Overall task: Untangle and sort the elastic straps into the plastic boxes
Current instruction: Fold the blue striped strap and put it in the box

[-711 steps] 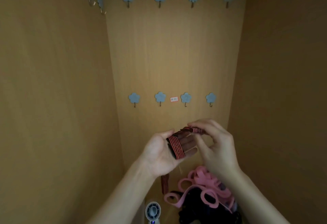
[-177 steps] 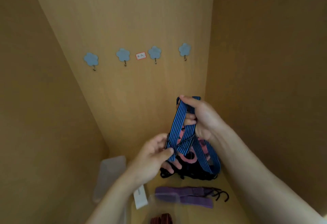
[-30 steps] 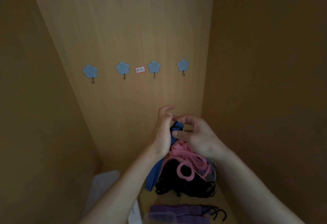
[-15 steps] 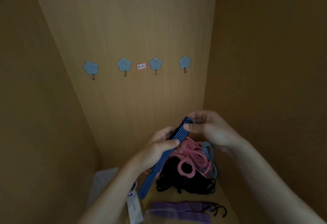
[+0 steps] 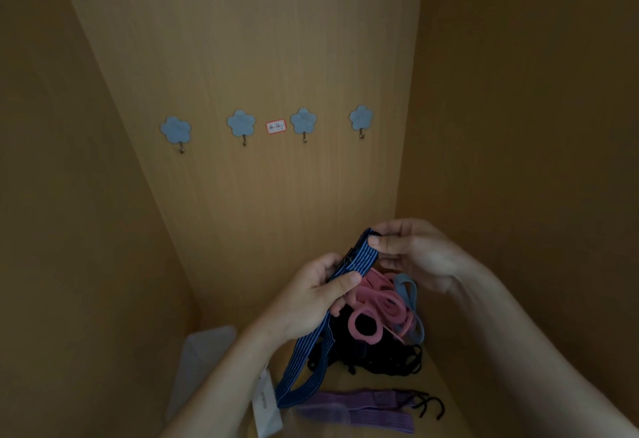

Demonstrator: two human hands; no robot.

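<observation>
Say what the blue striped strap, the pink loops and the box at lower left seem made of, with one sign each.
Blue striped strap: probably woven elastic, matt; ribbed stripes, drapes limply.
Pink loops: possibly silicone or rubber, smooth; they hold rounded shapes.
Box: likely translucent plastic, frosted; pale and see-through.

a small white label with a red border (image 5: 276,126) is stuck on the wooden back wall (image 5: 242,40), between the second flower hook (image 5: 241,123) and the third flower hook (image 5: 303,120). it carries a few dark handwritten marks, too small and blurred to read. a white card (image 5: 267,410) at the bottom of the view has a short line of fine print running along it, also too small to read. no other writing shows.
</observation>
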